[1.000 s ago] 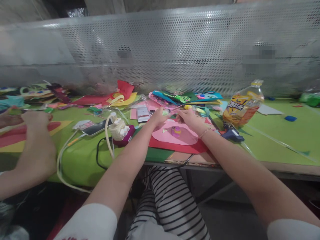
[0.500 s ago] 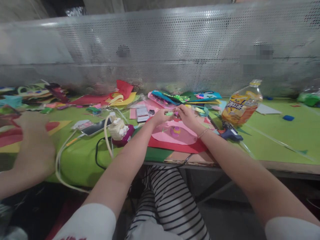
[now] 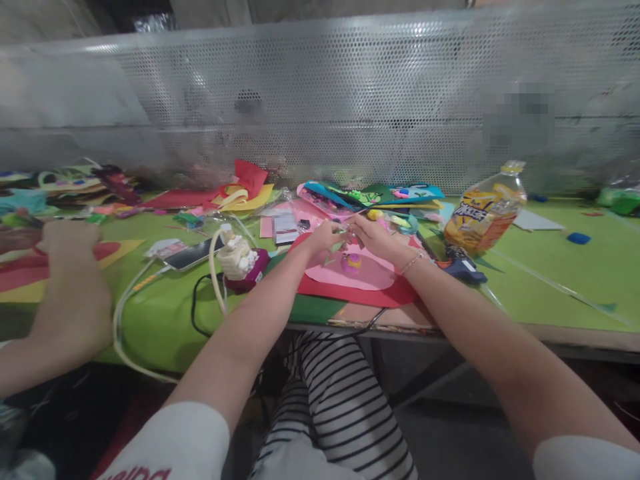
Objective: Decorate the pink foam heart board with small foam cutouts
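Both of my hands meet above a pink paper shape (image 3: pixel 373 272) on a larger red sheet (image 3: pixel 320 288). My left hand (image 3: pixel 325 237) is closed at the fingertips on something small that I cannot make out. Close beside it on the right, my right hand (image 3: pixel 369 233) has its fingers pinched together, and what they hold is hidden. A small purple and yellow round piece (image 3: pixel 351 264) rests on the pink paper, just below the hands. Green paper (image 3: pixel 315 309) and cardboard lie under the red sheet.
To the right stand a snack-labelled plastic bottle (image 3: pixel 483 210) and a dark blue glue gun (image 3: pixel 463 268). At left are a phone (image 3: pixel 194 255), a white plug stack (image 3: pixel 237 257) with cables, and a co-worker's arm (image 3: pixel 75 293). Blue felt pieces (image 3: pixel 425 193) lie behind my hands.
My fingers have shifted slightly above the pink paper. The light-green bit seen at my left fingertips before is now mostly hidden. The co-worker's hand has moved a little.
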Motion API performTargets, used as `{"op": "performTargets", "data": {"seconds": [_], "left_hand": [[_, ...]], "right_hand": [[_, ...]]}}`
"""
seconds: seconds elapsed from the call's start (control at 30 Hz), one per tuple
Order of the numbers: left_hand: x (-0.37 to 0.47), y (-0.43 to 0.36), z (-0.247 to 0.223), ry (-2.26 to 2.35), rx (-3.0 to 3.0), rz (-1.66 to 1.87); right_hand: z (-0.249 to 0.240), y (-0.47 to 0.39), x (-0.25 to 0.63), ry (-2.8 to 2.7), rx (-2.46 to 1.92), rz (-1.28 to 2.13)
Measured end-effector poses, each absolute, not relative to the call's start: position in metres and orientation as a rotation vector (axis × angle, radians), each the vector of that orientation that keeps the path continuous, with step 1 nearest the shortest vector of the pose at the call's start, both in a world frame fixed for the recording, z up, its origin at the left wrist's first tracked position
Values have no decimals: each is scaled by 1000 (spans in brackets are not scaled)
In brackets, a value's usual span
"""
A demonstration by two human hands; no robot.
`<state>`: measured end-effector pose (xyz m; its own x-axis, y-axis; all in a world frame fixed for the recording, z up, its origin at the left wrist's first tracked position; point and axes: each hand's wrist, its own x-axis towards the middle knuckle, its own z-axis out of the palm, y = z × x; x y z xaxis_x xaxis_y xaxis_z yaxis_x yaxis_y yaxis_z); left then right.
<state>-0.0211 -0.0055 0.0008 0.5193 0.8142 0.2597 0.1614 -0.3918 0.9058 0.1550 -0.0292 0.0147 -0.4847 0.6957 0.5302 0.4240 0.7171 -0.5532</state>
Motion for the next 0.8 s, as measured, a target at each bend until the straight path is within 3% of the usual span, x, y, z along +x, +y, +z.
{"op": "performTargets", "data": {"seconds": [0.27, 0.47, 0.8], "left_hand": [[-20, -6, -3, 758, 1794, 939], [-21, -3, 4, 813, 1527, 1106], [-18, 1, 7, 830, 1394, 1121]], "right_hand": [[11, -28, 151, -2158, -832, 482], [18, -32, 153, -1845, -932, 189], [14, -34, 146, -1766, -920, 451]]}}
